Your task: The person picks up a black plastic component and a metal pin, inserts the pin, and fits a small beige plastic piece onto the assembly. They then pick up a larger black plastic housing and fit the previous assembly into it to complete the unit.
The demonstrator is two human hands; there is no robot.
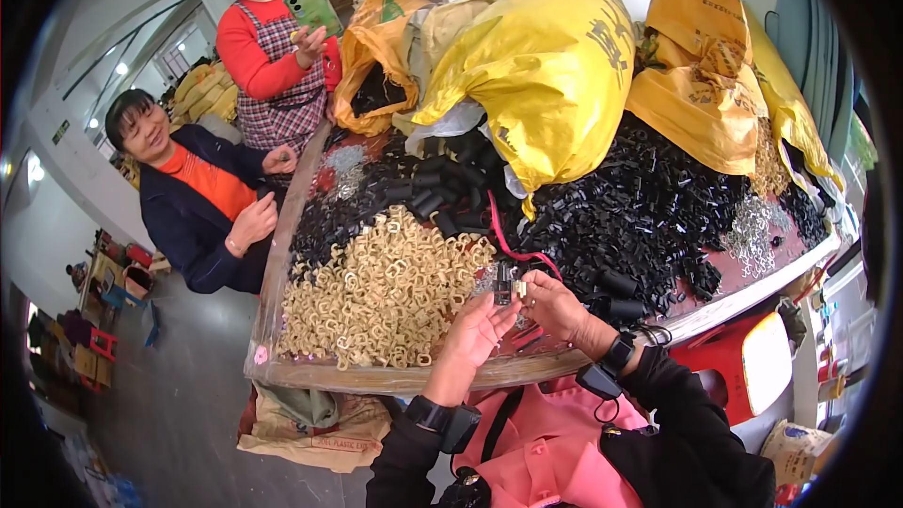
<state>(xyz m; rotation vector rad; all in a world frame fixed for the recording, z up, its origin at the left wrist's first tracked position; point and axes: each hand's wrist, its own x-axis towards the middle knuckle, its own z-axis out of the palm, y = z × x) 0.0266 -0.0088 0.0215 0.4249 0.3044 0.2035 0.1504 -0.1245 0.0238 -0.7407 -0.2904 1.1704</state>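
Over the table's near edge, my left hand (475,329) is turned partly palm up, its fingertips closed on a small black part (503,286). My right hand (557,309) meets it from the right. Between its thumb and finger is a small cream piece (520,290), right beside the black part. Whether the two pieces are joined is too small to tell. Just left of my hands spreads a heap of cream ring-like pieces (376,292). Beyond and to the right lies a wide pile of small black parts (640,207).
Filled yellow sacks (546,56) stand along the table's back. A pink strap (508,243) lies among black cylinders (616,284). Silvery metal pieces (750,237) lie at the right. Two people stand at the left, one holding a green phone (313,7). A red stool (724,367) is at lower right.
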